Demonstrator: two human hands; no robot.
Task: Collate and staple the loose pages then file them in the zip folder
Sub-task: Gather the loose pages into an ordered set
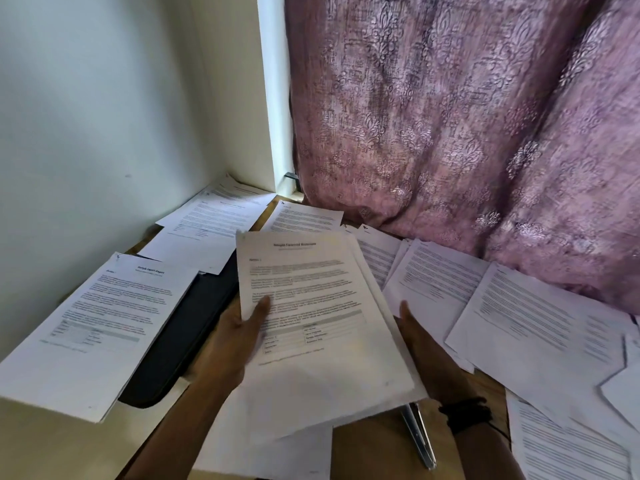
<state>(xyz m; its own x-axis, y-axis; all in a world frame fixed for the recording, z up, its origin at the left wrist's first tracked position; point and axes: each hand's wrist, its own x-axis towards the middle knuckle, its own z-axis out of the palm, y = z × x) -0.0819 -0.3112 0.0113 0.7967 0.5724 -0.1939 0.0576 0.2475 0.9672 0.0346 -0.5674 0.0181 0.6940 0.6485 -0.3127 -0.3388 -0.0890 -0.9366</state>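
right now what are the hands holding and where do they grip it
Both hold a small stack of pages: left hand pinches its left edge, thumb on top; right hand supports the right edge from behind.

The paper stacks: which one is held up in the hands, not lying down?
The middle stack, gripped by the left hand and right hand; the stack on the black zip folder and the scattered pages lie flat.

Curtain (450, 116): pink-mauve, embossed floral damask. Pages (322, 317): white, black print, grey table bands. Folder (187, 327): black. Table (374, 452): tan wood. Wristband (467, 414): black.
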